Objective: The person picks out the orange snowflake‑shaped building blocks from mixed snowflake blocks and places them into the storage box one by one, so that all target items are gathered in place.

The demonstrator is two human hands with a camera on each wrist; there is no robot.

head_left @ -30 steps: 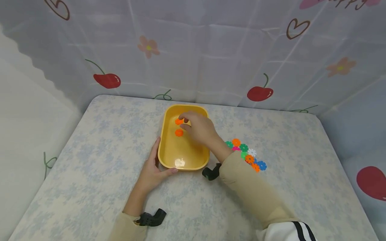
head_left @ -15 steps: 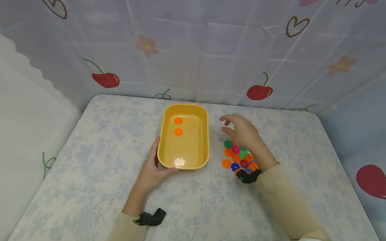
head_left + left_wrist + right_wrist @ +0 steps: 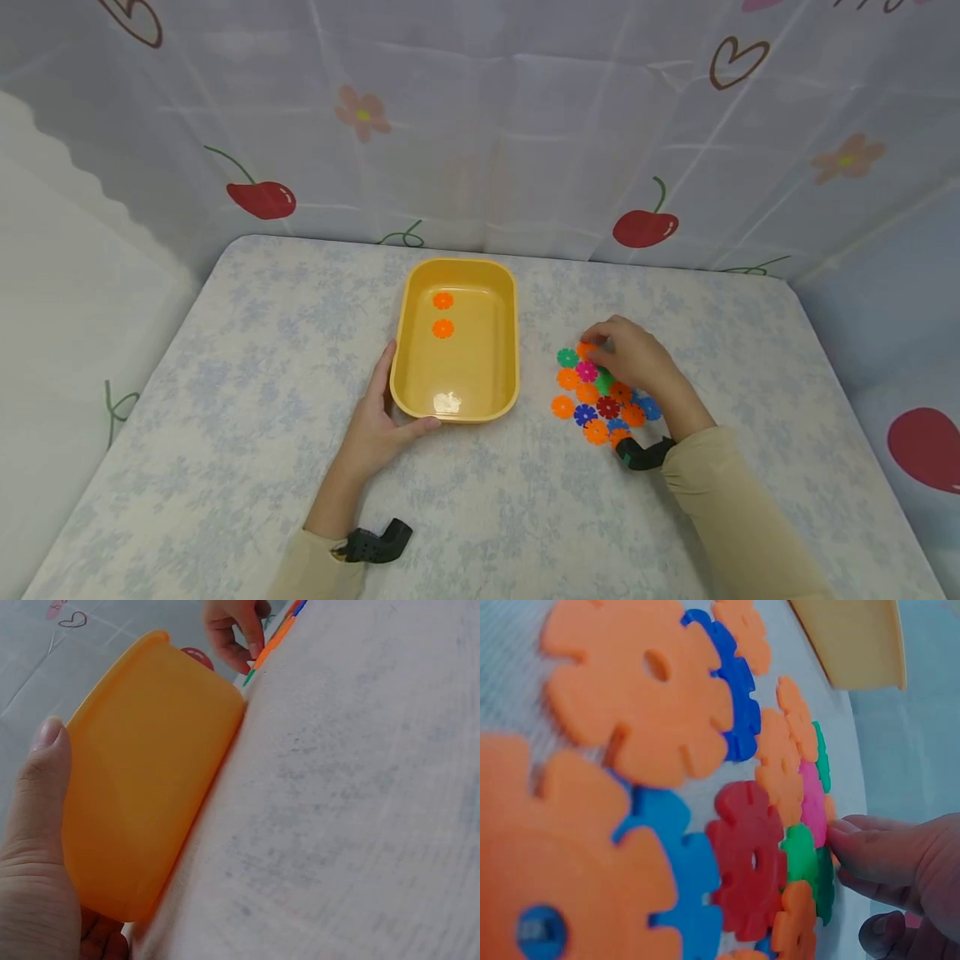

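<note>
Two orange discs [image 3: 443, 314] lie in the yellow tray [image 3: 459, 410], which the left hand [image 3: 378, 425] grips at its near corner. The right hand [image 3: 628, 360] curls over the disc pile [image 3: 600, 398], apparently pinching one; the next move needs a clean lift.

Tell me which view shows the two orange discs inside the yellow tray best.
Head view: both orange discs lie in plain sight on the floor of the yellow tray. The left wrist view shows only the tray's outer wall, the right wrist view just a blurred corner of it; neither shows the discs.
</note>
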